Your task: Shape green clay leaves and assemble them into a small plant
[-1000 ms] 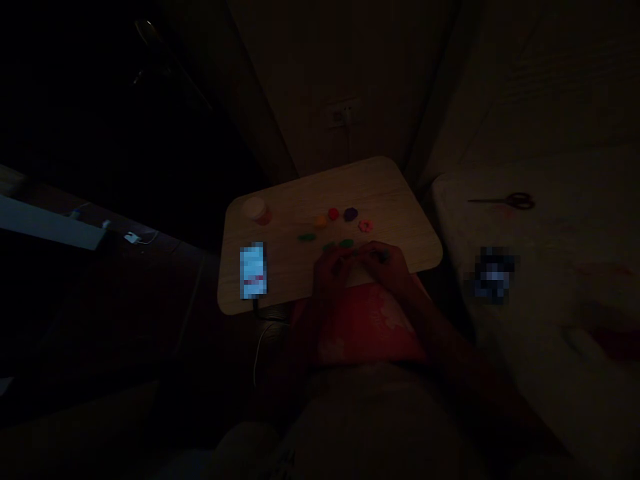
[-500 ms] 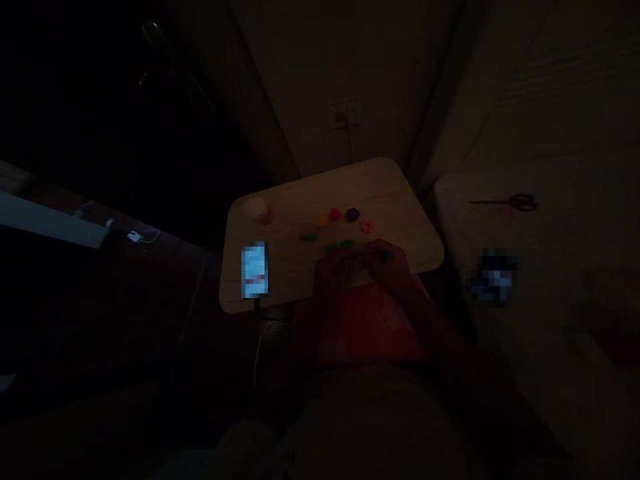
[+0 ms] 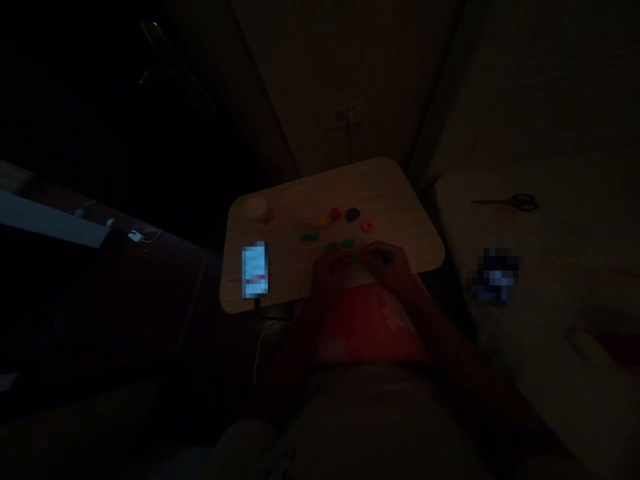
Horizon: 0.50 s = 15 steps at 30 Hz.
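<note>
My left hand [image 3: 329, 268] and my right hand [image 3: 389, 263] meet at the near edge of the small wooden table, fingers curled and fingertips close together. A small green piece of modelling clay [image 3: 355, 257] shows between them, pinched from both sides. Just beyond lie two green leaf-like clay pieces, one long [image 3: 331, 246] and one oval [image 3: 348, 244]. Further off are a pink flower-shaped piece [image 3: 368, 227], a purple lump [image 3: 353, 214], a red lump [image 3: 335, 213] and an orange one [image 3: 323, 221]. Another green piece [image 3: 309, 237] sits left of these. Dim light hides finger detail.
A lidded tub [image 3: 257, 209] stands at the table's [image 3: 290, 273] far left. Below it lies a lit phone [image 3: 255, 270] with a cable. On the pale surface to the right are scissors [image 3: 523, 202] and a blurred-out object [image 3: 495, 277]. A wall socket [image 3: 346, 113] is behind.
My fingertips have parted slightly, and the green clay between them shows more plainly. My left hand has shifted a little to the left. The pieces on the table stay put.
</note>
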### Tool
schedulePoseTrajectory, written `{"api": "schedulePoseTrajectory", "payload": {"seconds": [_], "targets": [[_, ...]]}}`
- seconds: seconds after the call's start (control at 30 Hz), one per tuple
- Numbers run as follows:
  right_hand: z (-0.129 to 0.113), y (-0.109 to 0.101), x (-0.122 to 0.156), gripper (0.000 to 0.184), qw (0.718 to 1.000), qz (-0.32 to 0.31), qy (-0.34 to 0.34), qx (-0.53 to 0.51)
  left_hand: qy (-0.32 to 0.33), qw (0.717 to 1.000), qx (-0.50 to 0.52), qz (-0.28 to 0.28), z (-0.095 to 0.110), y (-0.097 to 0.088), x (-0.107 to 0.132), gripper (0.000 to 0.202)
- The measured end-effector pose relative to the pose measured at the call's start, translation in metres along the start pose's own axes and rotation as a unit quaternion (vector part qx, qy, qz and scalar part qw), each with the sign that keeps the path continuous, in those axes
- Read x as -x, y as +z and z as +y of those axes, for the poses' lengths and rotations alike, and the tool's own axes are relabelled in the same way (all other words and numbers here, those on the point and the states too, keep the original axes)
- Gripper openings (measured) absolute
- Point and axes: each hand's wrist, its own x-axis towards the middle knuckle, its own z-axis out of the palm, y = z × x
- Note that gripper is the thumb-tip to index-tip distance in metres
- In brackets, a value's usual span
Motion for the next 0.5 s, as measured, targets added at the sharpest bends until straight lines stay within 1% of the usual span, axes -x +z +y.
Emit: {"api": "schedulePoseTrajectory", "payload": {"seconds": [0.13, 0.3, 0.4, 0.5], "targets": [[-0.0013, -0.0004, 0.0009, 0.016, 1.000, 0.000, -0.013, 0.010, 0.001, 1.000, -0.004, 0.001, 0.0021, 0.0005, -0.0002, 0.028], [-0.0018, -0.0007, 0.0008, 0.019, 0.999, -0.011, -0.007, 0.046, 0.013, 1.000, -0.008, -0.018, 0.0030, 0.0011, 0.0006, 0.029], [-0.0011, -0.0006, 0.0002, 0.017, 0.999, -0.014, -0.003, 0.048, 0.008, 1.000, -0.019, -0.013, 0.0033, 0.0011, 0.0012, 0.030], [0.0007, -0.0002, -0.0001, 0.017, 0.999, -0.001, 0.005, 0.033, 0.007, 1.000, -0.026, -0.006, 0.0034, 0.0008, 0.0013, 0.036]]}}
